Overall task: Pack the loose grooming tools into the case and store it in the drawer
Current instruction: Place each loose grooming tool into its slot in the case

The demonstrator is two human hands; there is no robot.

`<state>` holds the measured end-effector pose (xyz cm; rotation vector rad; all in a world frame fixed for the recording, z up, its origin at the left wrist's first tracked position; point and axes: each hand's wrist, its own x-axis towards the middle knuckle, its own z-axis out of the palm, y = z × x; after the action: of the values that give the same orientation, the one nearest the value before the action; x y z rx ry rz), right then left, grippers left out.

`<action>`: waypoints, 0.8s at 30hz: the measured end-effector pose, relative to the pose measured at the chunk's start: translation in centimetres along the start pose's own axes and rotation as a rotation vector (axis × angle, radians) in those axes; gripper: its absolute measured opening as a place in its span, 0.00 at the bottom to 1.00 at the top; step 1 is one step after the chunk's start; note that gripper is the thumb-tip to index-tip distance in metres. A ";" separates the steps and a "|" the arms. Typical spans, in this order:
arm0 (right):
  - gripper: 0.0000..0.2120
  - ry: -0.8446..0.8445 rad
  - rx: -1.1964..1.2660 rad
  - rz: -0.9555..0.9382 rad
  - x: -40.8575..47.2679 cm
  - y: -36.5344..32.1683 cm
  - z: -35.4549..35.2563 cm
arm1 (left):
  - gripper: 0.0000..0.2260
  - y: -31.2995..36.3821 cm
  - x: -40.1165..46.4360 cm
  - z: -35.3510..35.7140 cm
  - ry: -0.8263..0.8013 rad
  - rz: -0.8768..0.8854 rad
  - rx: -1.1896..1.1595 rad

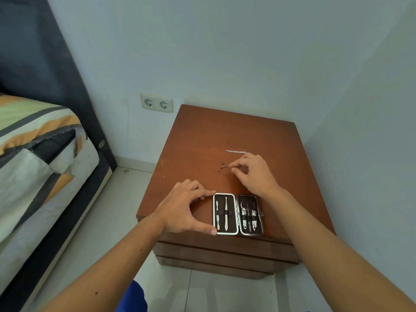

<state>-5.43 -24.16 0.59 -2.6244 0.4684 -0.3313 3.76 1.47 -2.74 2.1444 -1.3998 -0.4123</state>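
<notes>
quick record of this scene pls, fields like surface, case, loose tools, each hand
surface: brown wooden nightstand, drawers shut
case: grooming case lying open at the front edge, tools strapped in both halves
loose tools: thin pick; flat metal file farther back
left hand: left hand holds the case's left edge between thumb and fingers
right hand: right hand pinches the thin pick
nearby: bed on the left, double wall socket

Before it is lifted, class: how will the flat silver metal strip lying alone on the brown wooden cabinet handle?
The flat silver metal strip looks thin: probably light and stiff. Lying flush on the brown wooden cabinet, it may slide and resist pinching.
</notes>
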 end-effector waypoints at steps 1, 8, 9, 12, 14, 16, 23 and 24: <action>0.08 -0.013 -0.019 -0.028 0.6 0.0 0.3 | 0.44 0.0 0.0 0.0 -0.006 0.000 0.005; 0.06 -0.088 -0.137 -0.094 2.7 -0.4 1.2 | 0.45 -0.1 0.0 0.0 -0.005 0.006 0.005; 0.06 -0.107 -0.149 -0.090 2.7 -0.4 1.2 | 0.45 -0.1 0.0 0.0 0.000 0.008 0.007; 0.06 -0.177 -0.164 -0.069 2.7 -0.5 1.4 | 0.46 0.0 0.1 0.1 0.002 0.006 0.010; 0.06 -0.225 -0.179 -0.032 2.5 -0.8 1.5 | 0.46 0.0 0.1 0.1 0.008 0.011 0.012; 0.06 -0.253 -0.242 -0.027 2.3 -1.1 1.7 | 0.46 0.0 0.1 0.1 0.012 0.014 0.019; 0.06 -0.207 -0.216 -0.045 1.7 -1.1 0.5 | 0.46 0.0 0.0 0.1 0.004 0.010 0.021; 0.06 -0.230 -0.234 -0.045 1.7 -1.1 0.4 | 0.46 0.0 0.0 0.1 0.004 0.009 0.024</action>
<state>-3.43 -23.69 1.02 -2.8573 0.3903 0.0150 3.71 1.43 -2.80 2.1554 -1.4188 -0.3897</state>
